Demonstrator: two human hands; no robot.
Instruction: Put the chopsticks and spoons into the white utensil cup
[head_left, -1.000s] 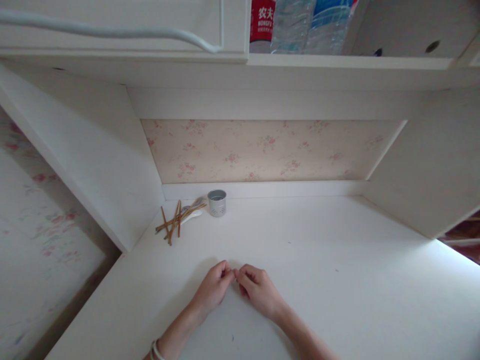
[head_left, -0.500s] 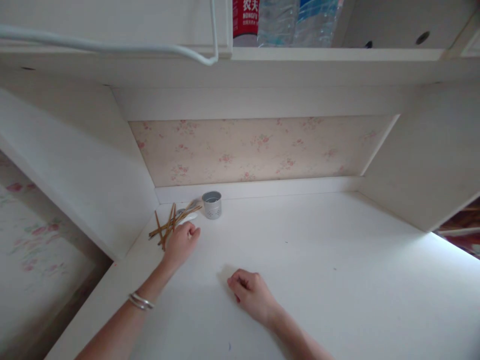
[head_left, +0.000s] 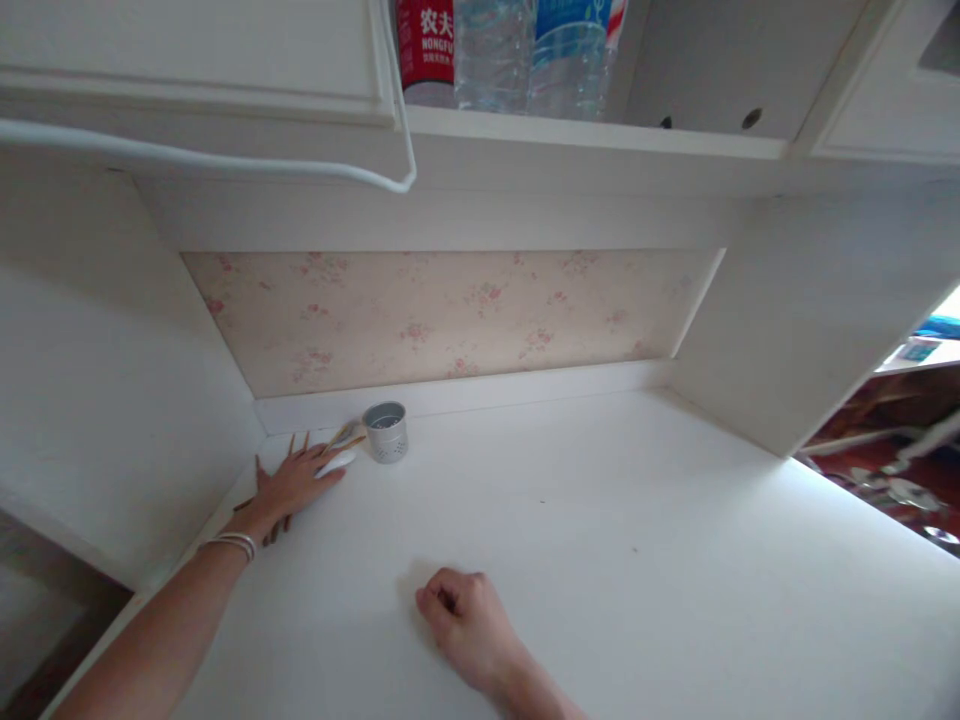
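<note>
My left hand [head_left: 296, 480] reaches to the back left of the white tabletop, fingers stretched out and palm down over a loose bunch of brown wooden chopsticks [head_left: 354, 441]. The hand hides most of the chopsticks; their ends stick out around it. By its fingertips lies a white spoon [head_left: 339, 462], and a greyish spoon-like piece [head_left: 345, 431] shows behind. Just right of these stands a grey metal holder [head_left: 387, 436], upright, with small holes in its side. Nearer to me, my right hand [head_left: 465, 615] rests on the tabletop in a loose fist, nothing visible in it.
The white tabletop [head_left: 600, 580] runs up to a back ledge below flowered wallpaper [head_left: 450, 310]. Side panels enclose it left and right. Overhead, a cupboard shelf holds plastic bottles [head_left: 491, 55], and a white cable [head_left: 225, 160] hangs below its door.
My left hand has gone from curled beside the chopsticks to spread out over them. The view has turned right a little. My right hand keeps its fist on the tabletop.
</note>
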